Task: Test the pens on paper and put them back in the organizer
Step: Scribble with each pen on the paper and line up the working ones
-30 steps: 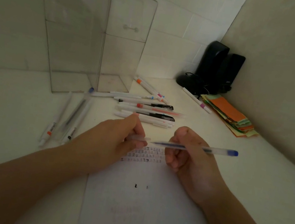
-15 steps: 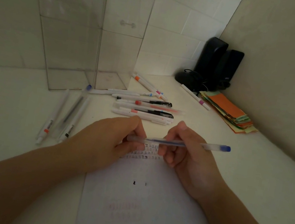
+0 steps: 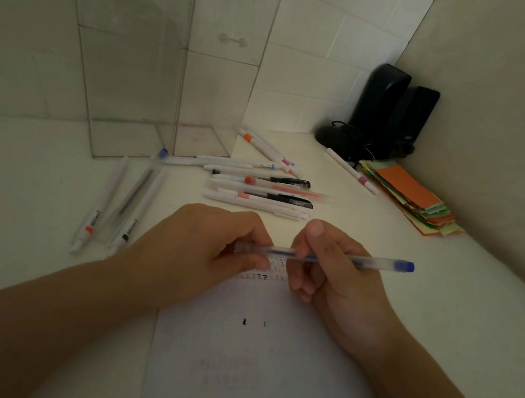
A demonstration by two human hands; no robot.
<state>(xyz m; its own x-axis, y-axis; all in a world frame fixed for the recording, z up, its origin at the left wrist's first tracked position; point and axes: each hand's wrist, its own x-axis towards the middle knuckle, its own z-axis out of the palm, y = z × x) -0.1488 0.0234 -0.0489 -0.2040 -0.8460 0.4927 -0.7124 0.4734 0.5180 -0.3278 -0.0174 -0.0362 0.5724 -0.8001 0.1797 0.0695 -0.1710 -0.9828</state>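
My right hand (image 3: pixel 331 276) grips a clear pen with a blue end (image 3: pixel 378 264), held level above the paper (image 3: pixel 260 372). My left hand (image 3: pixel 207 252) pinches the pen's clear cap (image 3: pixel 251 248), which now sits over the pen's tip. The paper lies under both hands and carries small test marks. The clear acrylic organizer (image 3: pixel 172 62) stands at the back left with nothing in it. Several pens (image 3: pixel 262 192) lie in a row ahead of my hands, and a few more pens (image 3: pixel 124 207) lie to the left.
Two black speakers (image 3: pixel 393 116) with a cable stand in the back corner. A stack of coloured paper slips (image 3: pixel 410 197) lies along the right wall. One white pen with a pink band (image 3: pixel 352 171) lies beside the stack.
The cap in my left hand and the pen in my right hand have come together; the tip that was bare a second ago is now inside the cap.
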